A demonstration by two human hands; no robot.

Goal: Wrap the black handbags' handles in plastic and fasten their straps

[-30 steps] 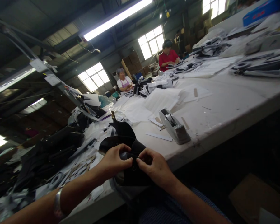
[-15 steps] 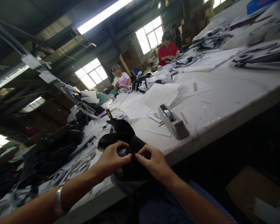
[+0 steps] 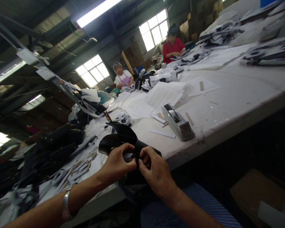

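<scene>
A black leather-like bag (image 3: 118, 139) with bits of gold-coloured metal lies at the table's front edge, partly over my lap. My left hand (image 3: 121, 160), a silver bangle on its wrist, is closed with thumb and finger pinching a small dark part of the bag. Right beside it, my right hand (image 3: 154, 166) pinches the same dark area, its fingers curled. The fingertips of both hands nearly touch. What exactly lies between them is dark and partly covered by the fingers.
A grey tape dispenser (image 3: 178, 123) stands right of the bag, near paper strips and white sheets (image 3: 166, 93). Black goods (image 3: 49, 152) are heaped at left. Two people, one in a red top (image 3: 173, 47) and one in a purple apron (image 3: 124, 79), work across the table (image 3: 228, 110).
My right hand has curled its fingers more and moved closer against my left. The left hand keeps its pinch, slightly lower. The view has shifted a little.
</scene>
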